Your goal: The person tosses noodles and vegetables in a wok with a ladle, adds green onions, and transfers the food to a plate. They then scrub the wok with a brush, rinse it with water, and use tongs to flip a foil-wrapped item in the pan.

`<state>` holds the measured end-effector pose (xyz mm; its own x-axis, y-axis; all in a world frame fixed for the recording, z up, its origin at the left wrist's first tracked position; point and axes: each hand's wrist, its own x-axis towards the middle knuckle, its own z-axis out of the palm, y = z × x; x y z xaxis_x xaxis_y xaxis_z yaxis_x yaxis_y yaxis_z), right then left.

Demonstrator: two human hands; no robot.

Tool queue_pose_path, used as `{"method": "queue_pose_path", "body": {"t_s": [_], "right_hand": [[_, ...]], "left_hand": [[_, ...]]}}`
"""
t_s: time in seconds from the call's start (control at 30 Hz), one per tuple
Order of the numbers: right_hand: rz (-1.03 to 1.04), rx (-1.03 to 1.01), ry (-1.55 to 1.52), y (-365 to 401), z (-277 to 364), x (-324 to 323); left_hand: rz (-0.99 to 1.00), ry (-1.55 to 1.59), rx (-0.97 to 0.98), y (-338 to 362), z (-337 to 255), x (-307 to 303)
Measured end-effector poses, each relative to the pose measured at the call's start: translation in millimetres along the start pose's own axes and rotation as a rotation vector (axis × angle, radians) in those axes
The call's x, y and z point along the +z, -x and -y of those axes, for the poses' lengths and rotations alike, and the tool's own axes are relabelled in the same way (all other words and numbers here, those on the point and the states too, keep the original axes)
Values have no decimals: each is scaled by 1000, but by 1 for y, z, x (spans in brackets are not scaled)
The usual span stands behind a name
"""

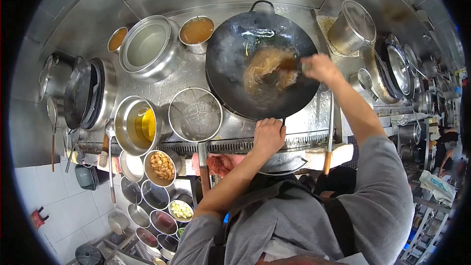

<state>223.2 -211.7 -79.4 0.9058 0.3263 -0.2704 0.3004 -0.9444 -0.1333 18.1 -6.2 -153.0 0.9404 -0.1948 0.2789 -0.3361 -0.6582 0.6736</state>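
A large black wok stands on the steel range, with steam over its left side and brown liquid swirling in the middle. My left hand is closed at the wok's near edge, where the near handle is hidden beneath it. Over the right side of the wok, my right hand grips a short brown tool. Motion smears the tool; it resembles a wok brush, but its working end is lost in the swirl.
Left of the wok are a wire strainer, a pot of yellow oil and a lidded pot. A wooden-handled utensil lies on the right. Ingredient bowls crowd the lower left. A person stands far right.
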Motion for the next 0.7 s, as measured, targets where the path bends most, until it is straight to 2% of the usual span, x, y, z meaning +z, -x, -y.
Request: {"method": "queue_pose_path", "body": {"t_s": [0.03, 0.1, 0.13, 0.17, 0.2, 0.27, 0.3, 0.33, 0.4, 0.43, 0.47, 0.5, 0.53, 0.57, 0.6, 0.63, 0.67, 0.7], "right_hand": [[-82, 78, 24, -16, 10, -14], [-275, 64, -69, -55, 27, -8], [-303, 18, -183, -71, 40, 4], [-288, -10, -180, -78, 59, 14], [-188, 9, -213, -69, 83, 11], [-198, -105, -204, -46, 97, 33], [-110, -109, -363, -27, 95, 36], [-128, -190, -321, -6, 86, 40], [14, -217, -261, 26, 59, 27], [59, -237, -250, 33, 39, 16], [122, -111, -169, 35, 27, 0], [32, -157, -58, 22, -2, 3], [-2, 10, -141, 5, -21, 5], [-173, 77, -121, -13, -24, 5], [-293, 137, -177, -27, -9, -1], [-292, 141, -287, -45, 4, 5], [-330, 22, -168, -66, 22, 18], [-268, 48, -399, -67, 47, 24]], "left_hand": [[5, -2, -3, 0, 0, 0], [7, -10, -5, -1, 0, 2], [6, -4, 2, 0, 0, 1], [4, 1, 10, 2, -1, -1], [0, -2, 10, 4, 0, -4], [-102, 286, 34, 11, 7, -16], [-138, 317, -34, 16, 5, -36], [-168, 349, -107, 29, 4, -60], [-214, 228, -267, 70, 23, -91], [-204, 353, -578, 91, 24, -104], [-201, 487, -865, 112, 28, -112], [-144, 297, -835, 111, 15, -131], [-148, 154, -762, 134, 36, -117], [-149, 11, -688, 161, 61, -96], [-154, 6, -689, 168, 71, -80], [-133, -57, -711, 170, 78, -64], [-103, -120, -736, 174, 77, -58], [-100, -123, -735, 174, 75, -57]]}}
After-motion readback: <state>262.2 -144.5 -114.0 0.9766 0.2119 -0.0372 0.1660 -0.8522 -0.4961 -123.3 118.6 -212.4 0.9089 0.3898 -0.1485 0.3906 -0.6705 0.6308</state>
